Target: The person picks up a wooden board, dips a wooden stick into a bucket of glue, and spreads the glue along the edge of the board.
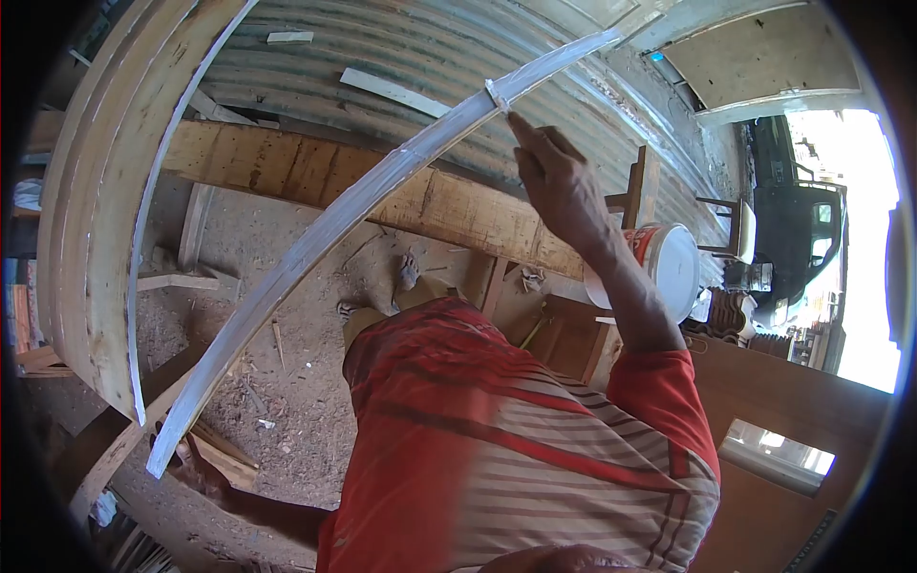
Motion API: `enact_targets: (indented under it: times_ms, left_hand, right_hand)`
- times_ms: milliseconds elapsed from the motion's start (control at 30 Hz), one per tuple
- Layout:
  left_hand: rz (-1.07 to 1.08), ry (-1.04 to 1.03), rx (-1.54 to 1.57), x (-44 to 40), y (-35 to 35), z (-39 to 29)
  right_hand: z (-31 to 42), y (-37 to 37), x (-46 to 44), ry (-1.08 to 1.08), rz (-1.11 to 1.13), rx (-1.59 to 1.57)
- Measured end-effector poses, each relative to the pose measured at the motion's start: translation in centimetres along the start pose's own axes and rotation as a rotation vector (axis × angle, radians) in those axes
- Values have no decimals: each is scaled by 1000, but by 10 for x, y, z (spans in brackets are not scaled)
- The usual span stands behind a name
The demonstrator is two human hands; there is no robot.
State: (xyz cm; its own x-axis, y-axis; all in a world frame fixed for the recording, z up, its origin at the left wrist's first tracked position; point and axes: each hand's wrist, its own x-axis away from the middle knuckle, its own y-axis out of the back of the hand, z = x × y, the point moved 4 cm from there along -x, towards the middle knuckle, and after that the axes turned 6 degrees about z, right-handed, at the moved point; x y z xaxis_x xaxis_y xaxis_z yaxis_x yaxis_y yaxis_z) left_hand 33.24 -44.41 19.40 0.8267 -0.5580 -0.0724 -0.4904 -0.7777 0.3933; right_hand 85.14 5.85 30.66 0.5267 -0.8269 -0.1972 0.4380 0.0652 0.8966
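A long curved wooden strip [320, 229] runs diagonally across the view, its upper face coated in a whitish, streaky layer like wet glue. My left hand [199, 470] grips the strip's lower end, some fingers hidden beneath it. Toward the far end, my right hand [559, 177] is closed with the index finger stretched to the strip's edge. At that fingertip a small white piece [496, 95] stands across the coated face; I cannot tell whether it is a spreader or a lump of glue. Left of the strip stands a thick curved stack of wooden layers [105, 210], its edge lined with white.
A heavy wooden beam [287, 167] crosses under the strip. Behind it lie corrugated metal sheets [382, 48] with a pale board [394, 92]. A white bucket [673, 272] stands beside my right forearm. Wood scraps [224, 454] lie on the dirt floor; a dark vehicle [802, 229] is outside.
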Motion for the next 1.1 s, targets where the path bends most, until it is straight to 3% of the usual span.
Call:
enact_targets:
  times_ms: [233,400,500,633,733,767,867,967,1067,1100]
  left_hand:
    - [8,-29,-24,1,-6,-12]
    - [18,-52,101,-2,-2,0]
    - [11,-34,56,0,-6,-9]
    - [-12,-12,29,4,-8,-12]
    - [-32,-7,64,1,-10,-12]
    - [-49,-14,63,5,-17,-20]
    - [-55,-9,54,8,-17,-22]
    - [-49,5,39,9,-20,-25]
    - [-44,17,20,7,-17,-23]
    - [-42,23,9,5,-14,-20]
  right_hand:
    - [78,-12,24,342,239,-175]
    - [-9,10,-11,51,-86,-4]
    - [-14,4,-10,33,-41,29]
    - [64,-20,21,452,79,-70]
    - [100,-20,32,489,158,-254]
    - [93,-17,28,527,17,-96]
    - [53,4,6,-34,34,-117]
    - [31,-8,10,-62,-16,-91]
    - [67,-37,40,408,80,-269]
    - [80,-34,50,408,158,-298]
